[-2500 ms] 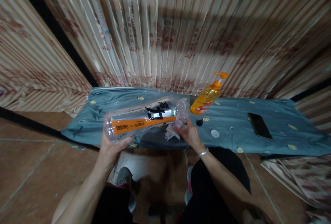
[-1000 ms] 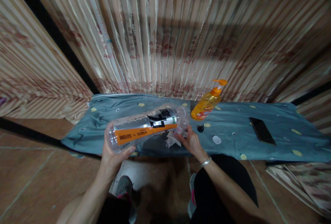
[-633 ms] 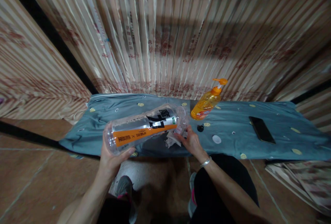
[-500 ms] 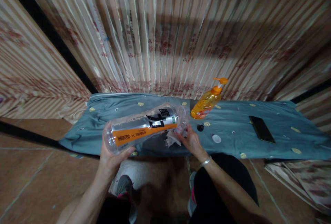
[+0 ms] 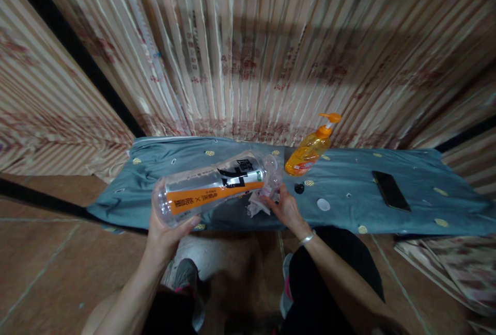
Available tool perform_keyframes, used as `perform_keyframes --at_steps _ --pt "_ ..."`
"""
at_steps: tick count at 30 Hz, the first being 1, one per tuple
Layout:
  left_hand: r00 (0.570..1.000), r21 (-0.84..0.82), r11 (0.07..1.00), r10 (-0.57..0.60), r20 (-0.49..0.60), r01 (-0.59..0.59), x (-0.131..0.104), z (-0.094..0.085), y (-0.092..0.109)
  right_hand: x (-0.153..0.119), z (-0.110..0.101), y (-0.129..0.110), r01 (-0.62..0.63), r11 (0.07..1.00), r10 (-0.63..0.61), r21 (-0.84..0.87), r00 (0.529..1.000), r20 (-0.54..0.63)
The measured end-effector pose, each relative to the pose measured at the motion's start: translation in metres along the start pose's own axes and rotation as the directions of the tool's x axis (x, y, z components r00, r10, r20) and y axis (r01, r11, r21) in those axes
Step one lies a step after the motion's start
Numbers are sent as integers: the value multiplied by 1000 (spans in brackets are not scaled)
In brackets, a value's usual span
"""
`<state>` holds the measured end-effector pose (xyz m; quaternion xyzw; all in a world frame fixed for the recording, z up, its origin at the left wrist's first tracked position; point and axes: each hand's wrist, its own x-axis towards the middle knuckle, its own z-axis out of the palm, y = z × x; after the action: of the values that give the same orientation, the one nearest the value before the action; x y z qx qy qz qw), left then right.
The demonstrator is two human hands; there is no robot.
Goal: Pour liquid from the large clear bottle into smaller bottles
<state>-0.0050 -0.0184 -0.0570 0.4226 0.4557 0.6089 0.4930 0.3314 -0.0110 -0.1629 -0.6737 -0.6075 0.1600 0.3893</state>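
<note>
left hand (image 5: 166, 233): around base of clear bottle (image 5: 209, 186), tilted above worktop (image 5: 358, 170) | right hand (image 5: 287, 209): at bottle's neck end, beside crumpled white scrap (image 5: 257, 205), exact hold unclear | orange pump bottle (image 5: 307, 154): upright near far edge | black piece (image 5: 299, 188), white disc (image 5: 323, 204): nearer front edge | phone (image 5: 391, 191): flat, toward right edge

A long bench (image 5: 372, 170) is spread with rumpled grey-blue cloth (image 5: 127, 185), scattered with small yellow prints (image 5: 362, 229). Right of centre, by the far edge, stands a pump bottle (image 5: 308, 154) of orange-yellow liquid. Just nearer lies a black cap (image 5: 299, 188); right of that and nearer again, a white disc (image 5: 323, 204). Well apart to the right, a dark phone (image 5: 391, 191) lies flat, slanting.
</note>
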Motion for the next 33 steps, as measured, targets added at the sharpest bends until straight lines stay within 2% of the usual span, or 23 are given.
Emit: perform_keyframes --at_steps 6,15,22,28,33 --pt "1000 1 1000 26 -3 -26 1 -1 -2 0 1 1 7 1000 -7 0 1000 -3" --pt "999 -15 1000 -19 28 19 2 -1 -2 0 2 0 19 1000 -19 -13 1000 -21" --pt "1000 -14 1000 -16 23 17 4 -2 -3 1 -4 -9 5 1000 -5 11 1000 9" --pt "1000 -24 1000 -17 6 17 5 0 -5 1 -5 -13 -95 995 94 28 995 32" --pt "1000 -27 1000 8 -8 -8 4 4 -5 4 -4 -11 -84 996 84 16 996 16"
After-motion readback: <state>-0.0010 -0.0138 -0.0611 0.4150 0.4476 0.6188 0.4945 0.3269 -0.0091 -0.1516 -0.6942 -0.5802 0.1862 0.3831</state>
